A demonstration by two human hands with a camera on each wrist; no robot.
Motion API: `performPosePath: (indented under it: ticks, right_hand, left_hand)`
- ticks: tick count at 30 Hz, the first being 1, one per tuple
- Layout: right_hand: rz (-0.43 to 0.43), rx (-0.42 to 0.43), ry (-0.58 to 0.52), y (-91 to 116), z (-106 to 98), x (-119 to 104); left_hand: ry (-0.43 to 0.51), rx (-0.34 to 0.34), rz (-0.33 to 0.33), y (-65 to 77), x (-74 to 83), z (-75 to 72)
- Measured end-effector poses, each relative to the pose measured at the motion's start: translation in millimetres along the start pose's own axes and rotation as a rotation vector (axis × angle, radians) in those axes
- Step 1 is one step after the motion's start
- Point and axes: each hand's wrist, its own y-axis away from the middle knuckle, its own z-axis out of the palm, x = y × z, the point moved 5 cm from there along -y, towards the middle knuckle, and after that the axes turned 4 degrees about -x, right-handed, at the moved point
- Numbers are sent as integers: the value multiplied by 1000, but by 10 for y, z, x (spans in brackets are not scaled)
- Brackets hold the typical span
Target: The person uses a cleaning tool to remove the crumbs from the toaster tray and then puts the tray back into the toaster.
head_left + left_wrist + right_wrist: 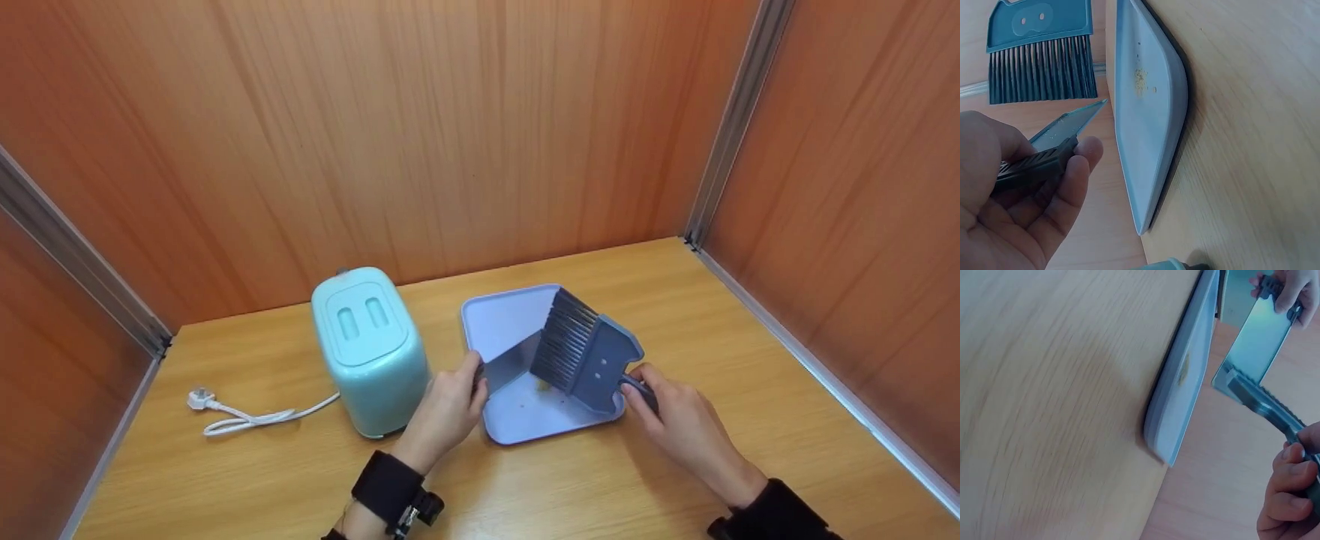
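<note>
My left hand (448,401) grips the dark handle of a flat metal crumb tray (514,362), which it holds tilted above a lilac tray (499,319). A grey-blue hand brush (600,367) is held by its handle in my right hand (682,412). Its dark bristles meet the far end of the crumb tray in the right wrist view. Small yellowish crumbs (1140,82) lie in a little heap on the lilac tray, with a few specks scattered around.
A mint-green toaster (382,382) stands left of the lilac tray, close to my left forearm. From it a white cord (262,420) runs left to a plug (199,399) on the wooden table. Wood-patterned walls (465,142) enclose the back and both sides.
</note>
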Motion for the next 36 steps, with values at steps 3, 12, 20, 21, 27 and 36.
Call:
performPosePath:
  ticks: [3, 12, 20, 21, 27, 36]
  right_hand:
    - [-23, -10, -59, 36, 51, -89]
    - [-1, -74, -59, 51, 224, -129]
    - [48, -43, 3, 3, 158, 55]
    - [50, -34, 11, 0, 146, 79]
    - [81, -13, 47, -11, 78, 186]
    - [47, 63, 38, 13, -4, 163]
  left_hand:
    - [-5, 25, 26, 12, 15, -2]
    - [-8, 42, 39, 19, 58, -11]
    - [-1, 18, 35, 32, 66, -19]
    - [-3, 20, 41, 35, 70, -23]
    - [5, 8, 42, 40, 61, -22]
    - [17, 0, 7, 36, 3, -31]
